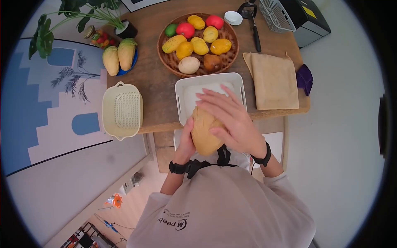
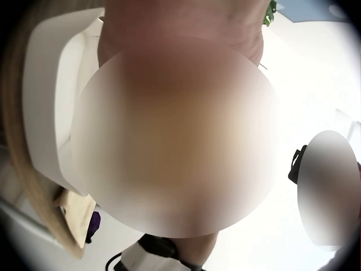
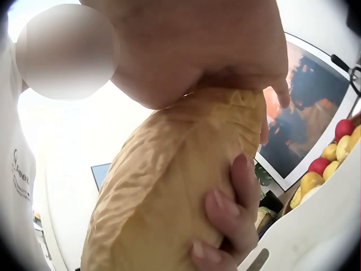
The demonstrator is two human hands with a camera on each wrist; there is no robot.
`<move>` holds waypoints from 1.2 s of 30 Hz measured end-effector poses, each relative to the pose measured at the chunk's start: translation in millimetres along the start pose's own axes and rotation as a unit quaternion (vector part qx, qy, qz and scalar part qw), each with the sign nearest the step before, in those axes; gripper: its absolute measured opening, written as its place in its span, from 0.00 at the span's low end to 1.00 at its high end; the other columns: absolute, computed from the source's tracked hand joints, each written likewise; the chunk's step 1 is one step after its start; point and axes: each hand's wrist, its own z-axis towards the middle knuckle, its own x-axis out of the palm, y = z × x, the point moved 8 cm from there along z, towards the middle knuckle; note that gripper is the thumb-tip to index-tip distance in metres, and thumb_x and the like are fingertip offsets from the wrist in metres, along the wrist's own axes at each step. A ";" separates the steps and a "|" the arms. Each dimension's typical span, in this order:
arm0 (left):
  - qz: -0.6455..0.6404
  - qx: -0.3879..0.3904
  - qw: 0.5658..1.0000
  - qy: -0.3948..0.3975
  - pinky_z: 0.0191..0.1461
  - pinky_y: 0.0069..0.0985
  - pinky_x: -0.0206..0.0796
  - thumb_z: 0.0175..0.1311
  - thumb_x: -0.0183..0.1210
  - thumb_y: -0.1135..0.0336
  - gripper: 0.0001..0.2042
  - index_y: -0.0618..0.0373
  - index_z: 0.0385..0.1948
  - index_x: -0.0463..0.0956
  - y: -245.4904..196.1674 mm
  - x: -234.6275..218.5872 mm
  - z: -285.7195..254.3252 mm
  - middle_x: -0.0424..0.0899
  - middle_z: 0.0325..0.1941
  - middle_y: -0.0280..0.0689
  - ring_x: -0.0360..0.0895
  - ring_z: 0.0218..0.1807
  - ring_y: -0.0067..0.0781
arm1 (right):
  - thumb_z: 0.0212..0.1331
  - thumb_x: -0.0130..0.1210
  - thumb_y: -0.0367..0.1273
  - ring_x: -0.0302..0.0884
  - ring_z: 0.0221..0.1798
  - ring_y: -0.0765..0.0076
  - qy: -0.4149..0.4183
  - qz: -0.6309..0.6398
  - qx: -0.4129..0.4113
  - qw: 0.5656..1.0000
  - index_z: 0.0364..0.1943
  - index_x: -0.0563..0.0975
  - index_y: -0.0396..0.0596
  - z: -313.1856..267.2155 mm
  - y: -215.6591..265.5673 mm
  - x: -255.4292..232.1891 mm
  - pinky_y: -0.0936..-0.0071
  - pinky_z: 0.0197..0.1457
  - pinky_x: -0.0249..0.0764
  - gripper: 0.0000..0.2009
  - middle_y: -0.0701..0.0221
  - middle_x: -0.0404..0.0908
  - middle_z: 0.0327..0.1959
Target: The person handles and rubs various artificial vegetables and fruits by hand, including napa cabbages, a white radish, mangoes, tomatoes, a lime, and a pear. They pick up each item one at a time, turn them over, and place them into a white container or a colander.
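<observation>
A pale yellow napa cabbage (image 1: 205, 133) with wrinkled leaves is held up in front of the body, over the near edge of the white basin (image 1: 179, 104). My left hand (image 1: 188, 142) grips it from the side; in the right wrist view its fingers (image 3: 223, 212) curl round the leaves. Across the upper end lies my right hand (image 1: 231, 120), fingers mostly straight and thumb apart, resting on the leaves. Up close, the right hand (image 3: 197, 51) covers the cabbage's top (image 3: 186, 147). A blur hides most of the left wrist view.
Behind the basin sits a wicker basket (image 1: 162, 58) of fruit. To the left are a cream colander (image 1: 123, 110) and two more cabbages (image 1: 126, 53) on a blue plate. A folded beige cloth (image 1: 275, 82), a peeler-like black-handled tool (image 1: 256, 39) and a purple cloth (image 1: 304, 79) lie right.
</observation>
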 end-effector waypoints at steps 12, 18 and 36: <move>0.197 0.005 0.980 0.009 0.76 0.30 0.65 0.79 0.61 0.45 0.36 0.63 0.78 0.64 -16.6 -13.5 -0.4 0.74 0.74 0.40 0.72 0.74 0.29 | 0.75 0.53 0.40 0.79 0.70 0.40 0.100 0.154 0.032 0.982 0.64 0.81 0.40 1.5 -19.4 13.8 0.45 0.79 0.69 0.22 0.56 0.85 0.64; 0.197 0.039 0.978 0.051 0.76 0.31 0.64 0.82 0.60 0.54 0.30 0.61 0.77 0.65 -20.1 -15.2 -1.1 0.75 0.74 0.39 0.70 0.75 0.30 | 0.74 0.55 0.39 0.81 0.69 0.41 0.089 0.167 0.009 0.982 0.63 0.82 0.39 2.2 -10.1 10.2 0.47 0.76 0.72 0.22 0.55 0.85 0.65; 0.263 0.041 0.962 -0.063 0.66 0.25 0.72 0.85 0.55 0.55 0.23 0.64 0.69 0.73 -43.4 34.6 7.2 0.82 0.65 0.38 0.78 0.63 0.24 | 0.72 0.59 0.36 0.72 0.75 0.38 0.007 0.040 0.108 0.993 0.68 0.77 0.40 -15.8 -65.2 0.2 0.52 0.81 0.66 0.24 0.49 0.78 0.69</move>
